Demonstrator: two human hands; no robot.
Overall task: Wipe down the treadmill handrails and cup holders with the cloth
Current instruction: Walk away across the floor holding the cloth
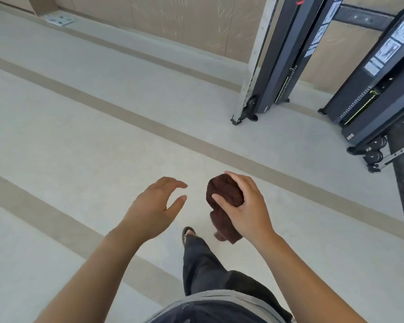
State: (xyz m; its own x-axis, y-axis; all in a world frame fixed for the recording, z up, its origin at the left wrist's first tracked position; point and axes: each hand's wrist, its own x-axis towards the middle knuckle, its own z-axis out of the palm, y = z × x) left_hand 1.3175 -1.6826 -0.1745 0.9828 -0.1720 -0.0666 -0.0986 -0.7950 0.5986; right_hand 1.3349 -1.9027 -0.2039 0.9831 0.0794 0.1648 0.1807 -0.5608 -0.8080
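My right hand grips a bunched dark brown cloth, whose loose end hangs below the palm. My left hand is held out just to the left of the cloth, fingers curled and apart, holding nothing. Both hands hover over the pale floor in front of me. No treadmill handrail or cup holder shows in this view.
Two dark gym machine uprights stand at the back right, one by the wood-panel wall and another further right with pulleys at its base. The grey floor has tan stripes. My leg and sandal step forward below the hands.
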